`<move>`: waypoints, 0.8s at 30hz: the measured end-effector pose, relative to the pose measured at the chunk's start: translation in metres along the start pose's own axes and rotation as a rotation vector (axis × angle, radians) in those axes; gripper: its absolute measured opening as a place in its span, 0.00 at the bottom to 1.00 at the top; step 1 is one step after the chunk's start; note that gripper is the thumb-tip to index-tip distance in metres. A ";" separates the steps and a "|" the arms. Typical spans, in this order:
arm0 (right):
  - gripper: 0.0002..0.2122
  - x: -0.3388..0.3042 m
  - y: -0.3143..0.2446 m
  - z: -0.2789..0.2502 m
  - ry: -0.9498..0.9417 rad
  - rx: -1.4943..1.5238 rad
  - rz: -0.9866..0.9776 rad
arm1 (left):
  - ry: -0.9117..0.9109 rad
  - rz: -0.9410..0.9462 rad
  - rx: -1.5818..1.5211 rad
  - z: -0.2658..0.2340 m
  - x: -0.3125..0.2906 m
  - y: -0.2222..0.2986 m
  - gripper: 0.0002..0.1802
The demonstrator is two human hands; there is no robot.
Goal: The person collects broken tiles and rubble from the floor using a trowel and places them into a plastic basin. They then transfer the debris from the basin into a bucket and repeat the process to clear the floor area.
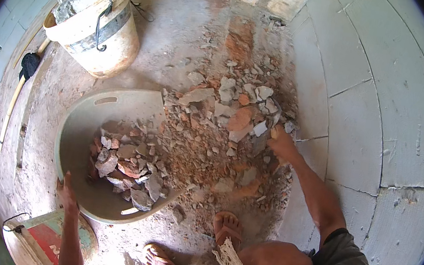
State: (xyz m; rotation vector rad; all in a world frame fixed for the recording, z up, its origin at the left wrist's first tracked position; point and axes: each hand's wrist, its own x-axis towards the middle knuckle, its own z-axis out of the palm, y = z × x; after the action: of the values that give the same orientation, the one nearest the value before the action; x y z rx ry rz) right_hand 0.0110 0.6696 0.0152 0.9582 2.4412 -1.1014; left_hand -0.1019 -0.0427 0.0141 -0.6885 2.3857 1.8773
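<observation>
Rubble heap [195,141] meets grey tub [75,145]

The left hand [68,197] is at the tub's near-left rim, the right hand [284,146] curled at the heap's right edge; what either grips, I cannot tell. Broken chunks [126,164] lie inside the tub.

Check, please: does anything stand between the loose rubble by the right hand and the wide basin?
Nothing visible stands between them. The wide basin shows no raised wall toward the loose rubble, which runs right up to that side.
</observation>
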 end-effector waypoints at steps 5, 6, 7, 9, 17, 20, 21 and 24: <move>0.28 -0.031 -0.019 0.027 0.058 -0.145 -0.211 | -0.030 -0.002 -0.001 0.006 -0.003 0.007 0.31; 0.27 -0.039 -0.025 0.035 0.079 -0.213 -0.236 | -0.025 -0.022 -0.003 0.005 -0.004 0.006 0.32; 0.27 -0.047 -0.032 0.042 0.041 -0.216 -0.250 | -0.017 -0.044 -0.003 0.004 -0.004 0.005 0.34; 0.27 -0.059 -0.052 0.055 -0.062 -0.203 -0.295 | -0.016 0.032 0.055 0.001 -0.004 0.002 0.36; 0.19 -0.075 -0.130 0.076 -0.182 -0.277 -0.592 | 0.135 0.027 0.127 0.005 -0.010 0.009 0.38; 0.16 0.010 -0.169 0.045 0.194 -0.453 -0.748 | 0.118 0.034 0.127 0.014 -0.020 0.021 0.36; 0.16 0.044 -0.182 0.037 0.171 -0.466 -0.765 | 0.130 0.040 0.138 0.016 -0.023 0.023 0.35; 0.15 0.141 -0.226 0.033 0.222 -0.690 -0.840 | 0.184 0.171 0.237 0.019 -0.024 0.022 0.34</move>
State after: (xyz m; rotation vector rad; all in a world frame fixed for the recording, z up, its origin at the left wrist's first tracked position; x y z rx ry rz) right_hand -0.2458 0.5992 0.0470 -0.2002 3.1419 -0.2255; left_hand -0.0927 -0.0139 0.0360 -0.6831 2.8053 1.6068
